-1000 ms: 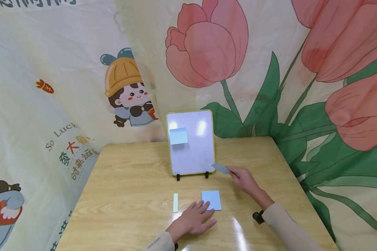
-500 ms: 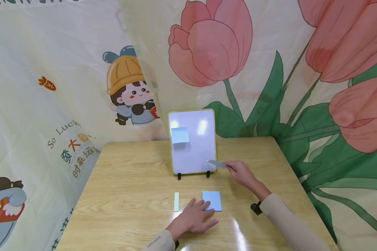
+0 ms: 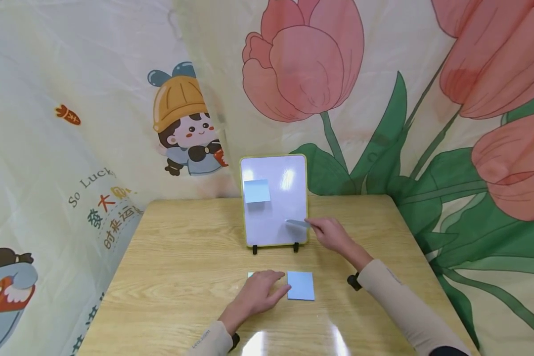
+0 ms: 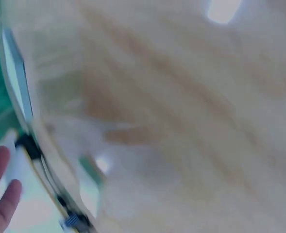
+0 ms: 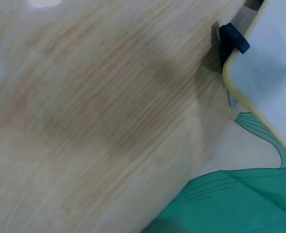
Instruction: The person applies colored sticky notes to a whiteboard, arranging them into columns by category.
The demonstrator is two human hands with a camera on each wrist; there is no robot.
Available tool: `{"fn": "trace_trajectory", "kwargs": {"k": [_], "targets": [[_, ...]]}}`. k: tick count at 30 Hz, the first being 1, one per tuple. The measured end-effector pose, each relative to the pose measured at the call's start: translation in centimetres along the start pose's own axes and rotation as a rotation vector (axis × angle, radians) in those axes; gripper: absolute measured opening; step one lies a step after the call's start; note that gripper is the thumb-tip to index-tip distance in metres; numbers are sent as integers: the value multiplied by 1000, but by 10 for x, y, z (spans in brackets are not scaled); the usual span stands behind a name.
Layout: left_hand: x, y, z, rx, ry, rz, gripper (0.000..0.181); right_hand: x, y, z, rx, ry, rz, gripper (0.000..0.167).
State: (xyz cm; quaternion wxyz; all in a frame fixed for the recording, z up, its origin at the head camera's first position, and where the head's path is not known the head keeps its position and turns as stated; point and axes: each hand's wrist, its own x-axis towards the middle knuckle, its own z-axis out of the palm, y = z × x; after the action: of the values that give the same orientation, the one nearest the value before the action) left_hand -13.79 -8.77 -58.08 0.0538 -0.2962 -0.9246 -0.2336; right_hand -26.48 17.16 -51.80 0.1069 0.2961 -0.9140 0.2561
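Note:
In the head view my right hand (image 3: 333, 235) pinches the edge of a blue sheet (image 3: 297, 223), which reaches in front of the lower right of a whiteboard (image 3: 276, 217). Another light-blue note (image 3: 257, 191) is on the board's upper left. My left hand (image 3: 257, 293) hovers over the table with fingers spread loosely, holding nothing. It covers most of a pale green strip (image 3: 250, 274). Just right of its fingertips lies a square blue pad (image 3: 300, 286). At the left wrist view's edge, the left fingers (image 4: 6, 204) show apart.
Two black feet, the right one (image 3: 295, 247) among them, hold the board upright on the wooden table (image 3: 182, 257). Behind the table hangs a cloth (image 3: 231, 123) printed with tulips and a cartoon figure.
My left hand has lifted off the blue pad and moved left, over the green strip. My right hand has carried its sheet left and upward, in front of the board.

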Motion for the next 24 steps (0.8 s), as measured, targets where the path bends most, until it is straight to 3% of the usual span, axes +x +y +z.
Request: {"fn": "trace_trajectory", "kwargs": {"k": [5,10,18,24], "targets": [[3,-28,-20,-132,222,-91,37,12,-5,0,-37,-3,-56,26],[17,-61,-39,-246,345,-230,33,21,-13,2,-66,-21,-75,27],[42,-103,-66,-311,443,-328,33,38,-26,10,-139,-18,-100,27],[58,-113,-73,-383,419,-356,41,51,-40,15,-194,-20,-140,29]]}}
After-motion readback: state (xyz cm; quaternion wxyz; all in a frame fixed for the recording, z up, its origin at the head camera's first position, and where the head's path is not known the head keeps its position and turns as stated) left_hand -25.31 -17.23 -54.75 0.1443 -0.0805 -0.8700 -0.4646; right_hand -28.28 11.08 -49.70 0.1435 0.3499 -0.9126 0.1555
